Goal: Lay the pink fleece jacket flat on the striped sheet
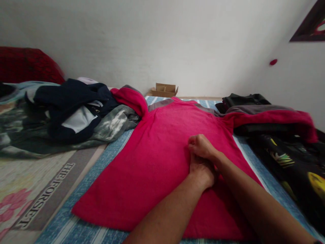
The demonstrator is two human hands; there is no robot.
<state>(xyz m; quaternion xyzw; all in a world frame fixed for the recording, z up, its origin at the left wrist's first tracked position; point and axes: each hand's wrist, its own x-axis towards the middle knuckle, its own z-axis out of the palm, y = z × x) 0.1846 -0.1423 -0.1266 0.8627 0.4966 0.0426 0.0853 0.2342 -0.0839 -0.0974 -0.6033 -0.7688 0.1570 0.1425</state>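
Both hands, left (201, 171) under right (201, 146), rest closed together on the shirt (157, 159), lying flat, collar toward the wall, sleeves draped over clothes piles (76, 115) either side.

"THE FORSET" in pale capitals along a grey band of the bedsheet (48, 193).

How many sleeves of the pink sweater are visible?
2: left sleeve runs up onto the clothes pile; right sleeve lies over dark garments. Both hands rest mid-sweater.
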